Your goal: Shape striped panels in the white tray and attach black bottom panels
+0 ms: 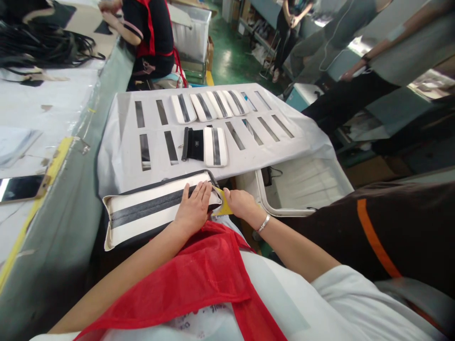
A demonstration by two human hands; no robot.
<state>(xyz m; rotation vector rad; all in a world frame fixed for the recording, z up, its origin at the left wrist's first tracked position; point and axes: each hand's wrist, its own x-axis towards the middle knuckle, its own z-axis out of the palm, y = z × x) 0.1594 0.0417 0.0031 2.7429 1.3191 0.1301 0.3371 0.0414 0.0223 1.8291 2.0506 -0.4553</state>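
Note:
A long white case (142, 210) with a dark centre stripe and black edges lies across the near side of the white-covered table (124, 166). Flat on its right part rests my left hand (195, 204), fingers spread and holding nothing. My right hand (241, 202) grips a yellow flat tool (223, 203) at the case's right end; the tool's left part is hidden behind the case edge. Beyond the case, a small white striped pouch (215, 147) lies beside a black piece (195, 144). Several similar white pouches (202, 106) form a row farther back.
Dark slots run in two rows across the table. A white bin (302, 189) sits at the right, below table height. On the left bench are a phone (22, 188) and black straps (46, 45). A seated person (152, 42) and standing people are beyond.

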